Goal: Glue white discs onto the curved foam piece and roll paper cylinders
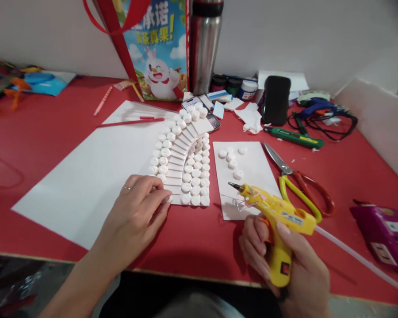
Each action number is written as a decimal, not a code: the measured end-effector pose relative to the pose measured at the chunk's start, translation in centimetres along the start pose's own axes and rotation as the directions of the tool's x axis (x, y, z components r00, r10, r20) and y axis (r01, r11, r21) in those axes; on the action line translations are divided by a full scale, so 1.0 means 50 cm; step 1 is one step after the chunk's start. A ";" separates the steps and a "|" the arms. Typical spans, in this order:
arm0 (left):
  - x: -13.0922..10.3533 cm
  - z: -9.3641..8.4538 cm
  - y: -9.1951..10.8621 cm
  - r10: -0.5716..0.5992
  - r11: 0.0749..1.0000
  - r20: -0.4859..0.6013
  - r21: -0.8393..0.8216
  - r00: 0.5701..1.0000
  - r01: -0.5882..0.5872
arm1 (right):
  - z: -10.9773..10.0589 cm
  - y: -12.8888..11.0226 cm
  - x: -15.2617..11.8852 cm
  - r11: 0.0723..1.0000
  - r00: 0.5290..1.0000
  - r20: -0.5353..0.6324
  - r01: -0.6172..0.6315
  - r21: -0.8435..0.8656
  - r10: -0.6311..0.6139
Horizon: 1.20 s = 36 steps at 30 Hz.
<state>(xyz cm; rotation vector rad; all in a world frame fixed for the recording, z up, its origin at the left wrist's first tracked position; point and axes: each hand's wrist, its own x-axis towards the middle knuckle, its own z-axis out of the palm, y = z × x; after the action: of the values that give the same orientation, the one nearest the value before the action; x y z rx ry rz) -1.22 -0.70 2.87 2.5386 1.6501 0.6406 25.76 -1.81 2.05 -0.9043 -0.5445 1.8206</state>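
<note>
My right hand [285,256] is wrapped round the handle of a yellow hot glue gun [275,207], fingers by its orange trigger. Its nozzle points left, above a white card [225,176], and a clear glue stick [358,254] trails from its back. My left hand [142,207] is closed at the lower left corner of a white craft piece [174,170]. Its fingertips pinch or press a small white disc [167,199], partly hidden. Rows of similar discs line the piece's outer curve and right side, with a curved, striped strip between them. Several loose discs [232,164] lie on the card.
A large white sheet [86,172] spreads left under the craft piece. Scissors [295,181], a green utility knife [296,137] and a purple power strip [383,236] lie right. A printed bag [159,53], steel bottle [205,48], phone [215,121] and paper scraps [250,117] are behind.
</note>
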 end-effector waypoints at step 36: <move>0.021 -0.025 -0.016 0.053 0.999 0.147 0.005 0.988 -0.054 | -0.004 0.001 -0.002 1.000 1.000 0.003 -0.006 -0.029 0.006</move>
<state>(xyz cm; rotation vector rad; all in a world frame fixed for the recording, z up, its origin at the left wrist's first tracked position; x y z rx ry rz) -1.98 0.34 4.14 2.5744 1.5455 0.4381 25.92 -1.93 1.89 -0.9230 -0.5720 1.8239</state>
